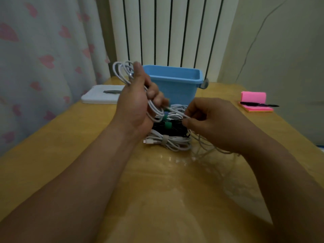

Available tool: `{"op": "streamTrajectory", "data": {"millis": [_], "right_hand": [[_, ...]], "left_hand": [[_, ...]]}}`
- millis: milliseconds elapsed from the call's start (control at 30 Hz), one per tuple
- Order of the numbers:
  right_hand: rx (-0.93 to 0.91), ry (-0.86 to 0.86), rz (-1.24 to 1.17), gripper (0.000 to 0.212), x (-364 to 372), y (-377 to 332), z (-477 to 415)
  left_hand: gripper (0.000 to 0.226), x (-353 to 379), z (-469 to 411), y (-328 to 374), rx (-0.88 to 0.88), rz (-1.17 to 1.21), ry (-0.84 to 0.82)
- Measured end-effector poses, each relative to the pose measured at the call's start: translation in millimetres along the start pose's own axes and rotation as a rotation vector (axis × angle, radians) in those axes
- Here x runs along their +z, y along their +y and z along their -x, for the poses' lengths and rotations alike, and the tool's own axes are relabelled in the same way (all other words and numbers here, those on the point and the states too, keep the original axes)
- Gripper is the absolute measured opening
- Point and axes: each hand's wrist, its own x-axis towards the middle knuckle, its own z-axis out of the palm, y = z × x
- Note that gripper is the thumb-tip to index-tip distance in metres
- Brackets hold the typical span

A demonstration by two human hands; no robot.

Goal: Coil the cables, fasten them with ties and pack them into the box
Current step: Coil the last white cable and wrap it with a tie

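Observation:
My left hand (138, 100) grips a white cable (122, 72) wound in loops; the coil sticks out above the thumb. My right hand (212, 120) pinches the loose run of that same cable just right of the coil, and the tail trails off blurred below the wrist. Under both hands lies a pile of coiled cables (168, 137): a white bundle with a pale tie in front, black and white bundles with green ties behind. The blue plastic box (175, 81) stands open just beyond the pile.
A folded white towel (100, 97) with a dark object on it lies at the back left of the yellow table (70, 146). Pink sticky notes (254, 102) with a black pen lie at the back right. A radiator and curtain stand behind.

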Motion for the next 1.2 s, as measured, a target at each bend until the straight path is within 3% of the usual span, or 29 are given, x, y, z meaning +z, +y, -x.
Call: {"op": "streamTrajectory", "data": {"millis": [100, 233, 400, 500, 633, 833, 1067, 1200], "right_hand": [[0.006, -0.115, 0.114, 0.002, -7.2, 3.2, 1.6], [0.030, -0.209, 0.218, 0.013, -15.1, 5.8, 2.1], [0.091, -0.143, 0.437, 0.012, -26.1, 18.3, 2.0], [0.057, -0.007, 0.260, 0.011, -26.9, 19.9, 0.9], [-0.021, 0.081, 0.157, 0.009, -18.0, 13.8, -0.2], [-0.109, 0.224, -0.005, 0.023, -16.1, 14.0, -0.8], [-0.026, 0.156, -0.118, 0.009, -23.4, 23.4, -2.7], [-0.025, 0.316, -0.199, 0.010, -0.7, 11.3, -5.3]], "left_hand": [[0.050, -14.2, -11.0, 10.2, 0.014, -0.009, -0.008], [0.051, -20.2, -13.5, 19.2, 0.047, -0.163, -0.006], [0.053, -20.1, -6.5, 22.3, 0.128, -0.815, -0.033], [0.043, -4.8, 5.5, 6.3, 0.115, -1.210, -0.213], [0.029, 9.0, 13.4, -17.9, 0.055, -1.391, -0.503], [0.020, 4.4, 14.9, -12.0, -0.044, -1.206, -0.534], [0.021, -11.0, -2.8, 3.3, -0.094, -0.317, -0.308], [0.035, -5.8, -0.8, -14.5, -0.117, -0.470, -0.218]]}}
